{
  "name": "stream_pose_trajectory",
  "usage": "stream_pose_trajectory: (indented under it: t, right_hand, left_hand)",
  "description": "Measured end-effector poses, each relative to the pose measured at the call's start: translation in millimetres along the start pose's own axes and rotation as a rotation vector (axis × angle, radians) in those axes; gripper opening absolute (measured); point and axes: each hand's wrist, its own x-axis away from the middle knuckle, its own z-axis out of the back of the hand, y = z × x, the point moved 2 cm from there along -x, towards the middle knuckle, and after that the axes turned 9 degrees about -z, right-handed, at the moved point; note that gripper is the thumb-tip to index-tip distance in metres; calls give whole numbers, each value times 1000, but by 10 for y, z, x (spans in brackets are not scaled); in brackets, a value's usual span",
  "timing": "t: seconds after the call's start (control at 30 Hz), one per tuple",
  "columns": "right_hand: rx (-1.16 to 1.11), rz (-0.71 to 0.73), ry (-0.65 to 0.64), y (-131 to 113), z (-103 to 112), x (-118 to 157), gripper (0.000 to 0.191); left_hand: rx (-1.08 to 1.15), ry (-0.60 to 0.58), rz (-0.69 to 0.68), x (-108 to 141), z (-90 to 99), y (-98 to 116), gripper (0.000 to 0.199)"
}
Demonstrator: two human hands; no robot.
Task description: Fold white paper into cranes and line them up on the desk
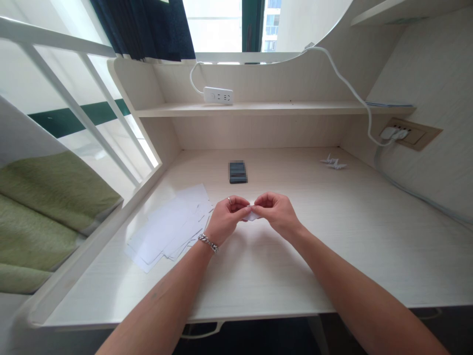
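Both hands meet over the middle of the pale desk (pixel 354 236), pinching a small piece of folded white paper (pixel 252 216) between them. My left hand (pixel 228 217), with a ring and a chain bracelet, grips its left side between thumb and fingers. On its right side, my right hand (pixel 278 213) holds it in a similar pinch. The fingers cover much of the paper, so its full shape is hidden. Loose white sheets (pixel 170 227) lie overlapping just left of my left hand.
A small dark object (pixel 237 172), blurred on top, lies beyond the hands. Folded white paper birds (pixel 334 162) rest at the back right. A power strip (pixel 218 95) stands on the shelf (pixel 258 108); a white cable hangs at the right near a wall socket (pixel 416 135).
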Motion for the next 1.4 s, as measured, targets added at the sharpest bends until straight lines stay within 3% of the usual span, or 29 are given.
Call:
stream_pose_trajectory:
  t: [0.27,0.43,0.57,0.87,1.17,1.23,1.4]
  right_hand:
    - [-55,-60,-14,-7,-26,-11,25]
    - [-26,-143,-67,-25,-15,4,26]
    - [75,-92,-76,-14,0,-4,24]
    - [25,-90,-88,-19,33,-38,16]
    - [63,-58,-121,39,80,-87,17]
    - [168,27,-67,36,106,-91,16]
    - [528,327,230,-87,93,22,18]
  left_hand:
    - [-14,47,-23,-18,24,36,26]
    - [-231,-1,-68,1,35,3,21]
    - [-356,-33,-94,26,29,-6,26]
    - [-162,-38,8,-5,27,39,29]
    - [-111,-74,70,0,21,25,28]
    - [-120,-45,75,-12,33,7,29]
    - [-200,142,-7,-44,73,-47,24]
